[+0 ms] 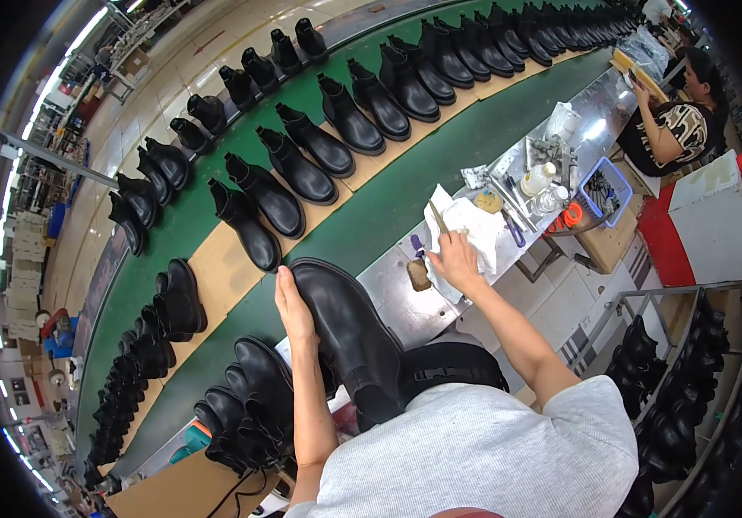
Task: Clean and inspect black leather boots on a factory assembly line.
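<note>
black boot (345,332) under left hand (291,306); right hand (455,259) on white cloth (474,231).

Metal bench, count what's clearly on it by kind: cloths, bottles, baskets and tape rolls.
White cloth: 1, under the right hand
Bottles: 2, one white, one clear
Blue basket: 1
Orange roll: 1
Total: 5
The small tools among them are too blurred to count.

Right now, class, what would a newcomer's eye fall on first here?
Rows of black boots curve along the green conveyor belt at centre. Nearer, the left hand rests on a large black boot, while the right hand holds a brush over white cloth on the metal bench.
</note>
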A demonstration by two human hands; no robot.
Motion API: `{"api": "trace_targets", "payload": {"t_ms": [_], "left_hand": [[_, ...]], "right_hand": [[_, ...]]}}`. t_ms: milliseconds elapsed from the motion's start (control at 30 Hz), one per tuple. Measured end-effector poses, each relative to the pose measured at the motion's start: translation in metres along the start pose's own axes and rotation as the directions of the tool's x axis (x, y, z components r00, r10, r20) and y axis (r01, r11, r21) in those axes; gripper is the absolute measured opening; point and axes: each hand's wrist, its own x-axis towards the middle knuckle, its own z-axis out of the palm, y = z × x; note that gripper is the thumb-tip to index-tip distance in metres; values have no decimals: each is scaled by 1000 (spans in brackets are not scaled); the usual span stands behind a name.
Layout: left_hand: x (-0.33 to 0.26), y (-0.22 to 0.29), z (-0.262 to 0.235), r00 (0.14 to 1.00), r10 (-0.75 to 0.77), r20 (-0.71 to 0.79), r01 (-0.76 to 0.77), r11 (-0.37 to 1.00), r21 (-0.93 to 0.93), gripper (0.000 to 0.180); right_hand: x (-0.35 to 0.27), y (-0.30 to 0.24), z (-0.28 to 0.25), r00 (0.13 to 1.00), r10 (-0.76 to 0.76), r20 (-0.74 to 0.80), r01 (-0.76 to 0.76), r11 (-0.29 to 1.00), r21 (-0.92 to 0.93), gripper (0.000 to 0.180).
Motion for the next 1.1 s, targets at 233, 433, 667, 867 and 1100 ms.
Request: {"api": "trace_targets", "payload": {"t_ms": [233, 433, 667, 867, 1100], "left_hand": [[7, -17, -25, 997, 55, -51, -53, 997, 51, 59], [-3, -3, -5, 1000, 19, -7, -19, 1000, -18, 67], [6, -7, 0, 1000, 25, 7, -25, 999, 19, 70], [5, -4, 3, 999, 37, -4, -37, 998, 60, 69], [7, -9, -3, 1000, -5, 15, 4, 1000, 31, 68]], "right_hand": [[2, 22, 19, 932, 363, -2, -348, 895, 280, 16], [10, 62, 4, 867, 462, 187, -482, 685, 545, 21], [21, 36, -11, 916, 373, 150, -384, 702, 600, 27], [18, 29, -30, 929, 244, 278, -370, 649, 665, 28], [16, -2, -71, 940, 193, 282, -320, 205, 925, 22]]}}
